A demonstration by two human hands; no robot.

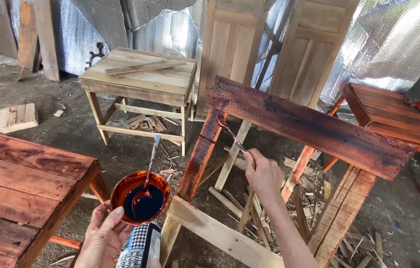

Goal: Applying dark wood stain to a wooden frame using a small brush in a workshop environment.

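My left hand (103, 233) holds a small round bowl (140, 196) of dark red-brown stain from below, with a spoon (149, 166) standing in it. In my right hand (262, 173) is a thin brush (231, 133), its tip touching the upper leg of a wooden frame (314, 126). The frame's top board and the top of its near-left leg (201, 151) are stained dark red. Lower down, that leg and the cross rail (220, 233) are bare pale wood.
A stained red tabletop (21, 173) lies at the left. An unstained wooden table (140, 79) stands behind, with loose slats on it. Bare panelled doors (269, 44) lean on the foil-covered wall. Another stained piece (398, 114) is at the right. Wood offcuts litter the floor.
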